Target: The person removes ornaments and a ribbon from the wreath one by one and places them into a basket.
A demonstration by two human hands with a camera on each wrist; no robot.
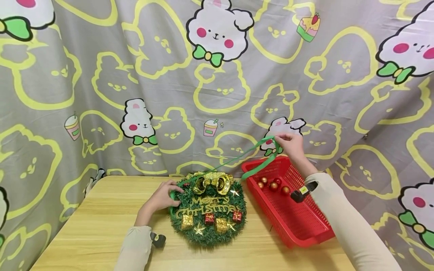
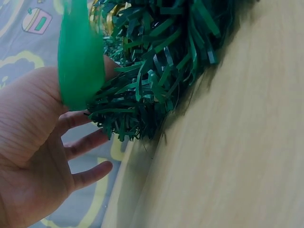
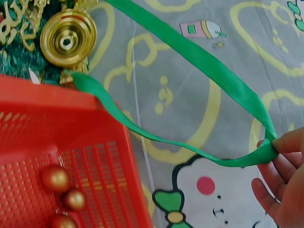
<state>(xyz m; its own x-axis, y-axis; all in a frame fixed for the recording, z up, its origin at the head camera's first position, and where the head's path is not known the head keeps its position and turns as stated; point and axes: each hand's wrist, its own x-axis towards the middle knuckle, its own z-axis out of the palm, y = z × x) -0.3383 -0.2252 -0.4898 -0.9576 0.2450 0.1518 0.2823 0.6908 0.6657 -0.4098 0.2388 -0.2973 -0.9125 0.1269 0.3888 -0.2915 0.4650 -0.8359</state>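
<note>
A round green tinsel wreath [image 1: 207, 238] lies on the table, carrying gold "Merry Christmas" lettering, gold bells [image 1: 223, 184], small gift boxes and stars. My left hand [image 1: 162, 196] holds its left edge; in the left wrist view a green ribbon [image 2: 80, 57] passes in front of the thumb, and the other fingers spread beside the tinsel. Raised above the far end of the red basket, my right hand [image 1: 291, 145] pinches the ribbon [image 3: 209, 71]. One stretch of ribbon slants down to the wreath's left side, and a tail droops toward the basket rim.
The red plastic basket [image 1: 271, 218] stands right of the wreath, with several small gold and red balls [image 1: 274, 185] at its far end. Wooden table [image 1: 84, 222] lies under everything. A patterned curtain [image 1: 223, 124] hangs behind the table and along its sides.
</note>
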